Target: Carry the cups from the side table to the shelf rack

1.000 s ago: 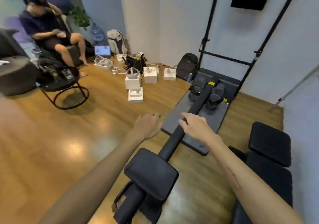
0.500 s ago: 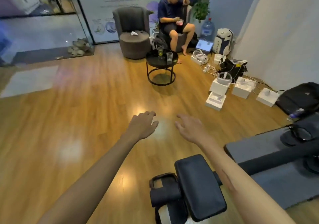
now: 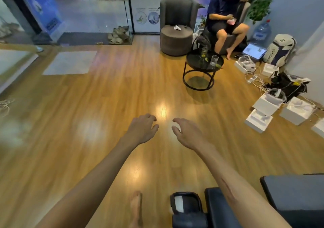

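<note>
Both hands, left (image 3: 142,130) and right (image 3: 188,134), are hanging empty, fingers apart. Cups (image 3: 209,59), two I think, are standing near the table's (image 3: 192,64) right edge; nothing carried yet, rack unseen.

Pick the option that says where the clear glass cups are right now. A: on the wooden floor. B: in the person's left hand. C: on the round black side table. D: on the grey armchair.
C: the clear glass cups stand on the round black side table, while the left hand and right hand are both empty.
</note>
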